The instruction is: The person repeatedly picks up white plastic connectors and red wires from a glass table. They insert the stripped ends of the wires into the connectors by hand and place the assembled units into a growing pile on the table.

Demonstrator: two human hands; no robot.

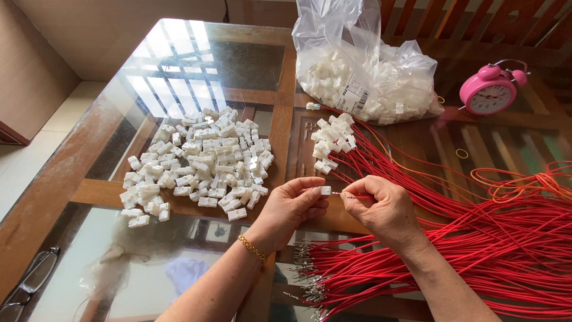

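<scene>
One small white plastic connector [325,191] sits pinched in the fingertips of the left hand [290,210], near the middle of the glass table [77,179]. Just right of it, the right hand [384,210] pinches one red wire [357,196], its metal tip pointing at the connector. Left lies a heap of loose connectors [199,161], too many to count. Right spreads a bundle of red wires [476,238]. Far off stand one clear bag of connectors [363,71] and one pink alarm clock [491,90].
</scene>
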